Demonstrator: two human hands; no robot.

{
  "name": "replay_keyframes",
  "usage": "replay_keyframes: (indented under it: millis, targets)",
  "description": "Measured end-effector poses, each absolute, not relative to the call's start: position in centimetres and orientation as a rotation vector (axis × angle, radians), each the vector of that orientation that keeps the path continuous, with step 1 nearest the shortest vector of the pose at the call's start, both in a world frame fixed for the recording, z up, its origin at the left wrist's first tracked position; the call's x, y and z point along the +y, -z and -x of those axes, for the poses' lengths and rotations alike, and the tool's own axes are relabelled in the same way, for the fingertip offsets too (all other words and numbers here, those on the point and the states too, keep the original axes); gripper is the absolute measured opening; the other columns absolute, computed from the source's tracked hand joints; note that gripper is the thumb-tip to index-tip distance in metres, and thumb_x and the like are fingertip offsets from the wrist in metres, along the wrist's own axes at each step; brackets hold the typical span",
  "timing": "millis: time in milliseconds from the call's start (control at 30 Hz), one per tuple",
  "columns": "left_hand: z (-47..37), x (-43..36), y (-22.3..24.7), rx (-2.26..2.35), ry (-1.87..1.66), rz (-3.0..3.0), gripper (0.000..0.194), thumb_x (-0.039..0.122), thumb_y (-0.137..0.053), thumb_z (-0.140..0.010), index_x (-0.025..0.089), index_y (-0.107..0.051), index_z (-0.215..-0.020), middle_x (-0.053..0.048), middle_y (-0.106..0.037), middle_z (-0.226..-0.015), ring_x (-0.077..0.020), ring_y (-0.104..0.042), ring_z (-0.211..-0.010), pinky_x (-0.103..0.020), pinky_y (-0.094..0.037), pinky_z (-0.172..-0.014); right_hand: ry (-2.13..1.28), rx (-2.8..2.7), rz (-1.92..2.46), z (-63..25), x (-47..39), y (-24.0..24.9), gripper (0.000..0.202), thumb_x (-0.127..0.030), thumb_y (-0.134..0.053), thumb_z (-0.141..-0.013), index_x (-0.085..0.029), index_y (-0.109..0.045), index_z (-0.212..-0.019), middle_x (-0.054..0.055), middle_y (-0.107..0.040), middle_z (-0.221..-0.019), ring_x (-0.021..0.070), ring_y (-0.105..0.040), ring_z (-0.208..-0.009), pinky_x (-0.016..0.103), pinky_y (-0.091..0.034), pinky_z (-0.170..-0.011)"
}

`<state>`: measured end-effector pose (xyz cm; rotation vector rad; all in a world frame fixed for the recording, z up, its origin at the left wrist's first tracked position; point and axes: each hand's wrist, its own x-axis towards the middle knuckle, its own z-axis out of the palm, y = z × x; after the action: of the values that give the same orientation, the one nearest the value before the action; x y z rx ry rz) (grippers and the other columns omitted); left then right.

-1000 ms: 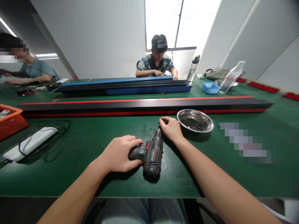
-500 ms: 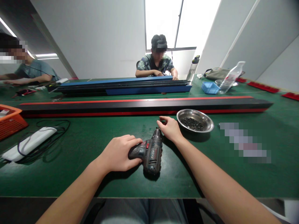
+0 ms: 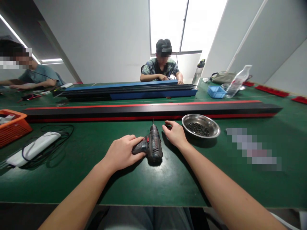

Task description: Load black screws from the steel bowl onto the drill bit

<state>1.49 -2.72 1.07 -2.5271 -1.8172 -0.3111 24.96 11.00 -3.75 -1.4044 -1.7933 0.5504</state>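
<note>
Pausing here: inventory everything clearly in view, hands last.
Table: 1, green, throughout
Drill: 1, black and red, centre
Front bowl: 1, silver, right
Small pieces: many, black, in bowl
Long bar: 1, black and red, middle
Stacked bars: several, blue and black, behind
Basket: 1, orange, left
Cabled block: 1, white, left
Blurred item: 1, greyish, right
Small basket: 1, blue, back right
Bottles: 2, clear, back right
Bag: 1, olive, back right
Strips: at least 3, red, far right
Window: 1, white, back
People: 2, tops patterned and teal, back and left
Left hand: 1, bare, on drill handle
Right hand: 1, bare, beside bowl
</note>
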Motion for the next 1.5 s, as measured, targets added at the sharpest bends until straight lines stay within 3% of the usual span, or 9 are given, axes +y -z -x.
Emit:
replay_keyframes:
  millis: [933,1133,1300,1500]
  targets:
    - [-1.3,-1.7,-1.2,-1.828,0.305,2.57,0.045,0.052,-0.068,-0.091,0.027,-0.061,-0.127,-0.005,-0.07,-0.115,-0.0281,-0.068,-0.104,-0.038,-0.053,-0.083,-0.431,-1.927,1.346,-24.7,10.4,3.7,0.034,-0.032,-0.064,-0.095,-0.014,-0.076,-0.121,0.012,-0.077,-0.12,0.0239,-0.073,-0.105,0.035,-0.055,-0.098]
    - [-1.4,-1.7,-1.1,-1.828,0.327,2.553,0.045,0.051,-0.069,-0.09,0.027,-0.062,-0.127,-0.005,-0.07,-0.114,-0.0279,-0.068,-0.104,-0.038,-0.053,-0.083,-0.237,-2.018,1.228,-24.9,9.2,2.1,0.029,-0.03,-0.059,-0.098,-0.017,-0.076,-0.117,0.009,-0.078,-0.113,0.0218,-0.071,-0.094,0.034,-0.052,-0.092]
    - [-1.5,-2.2,-1.1,-1.79,0.341,2.568,0.044,0.048,-0.068,-0.09,0.025,-0.063,-0.127,-0.006,-0.07,-0.111,-0.028,-0.068,-0.101,-0.04,-0.053,-0.085,0.11,-1.931,1.318,-27.0,9.4,-0.5,0.03,-0.03,-0.051,-0.101,-0.018,-0.077,-0.106,0.011,-0.078,-0.106,0.0262,-0.068,-0.097,0.039,-0.046,-0.093]
    - [-1.4,-3.2,-1.2,-1.719,0.341,2.637,0.046,0.048,-0.067,-0.089,0.024,-0.063,-0.129,-0.006,-0.07,-0.111,-0.0273,-0.068,-0.1,-0.04,-0.053,-0.086,0.196,-1.783,1.737,-30.2,10.7,-1.8,0.039,-0.043,-0.053,-0.098,-0.016,-0.078,-0.112,0.016,-0.075,-0.117,0.0336,-0.067,-0.106,0.046,-0.045,-0.096]
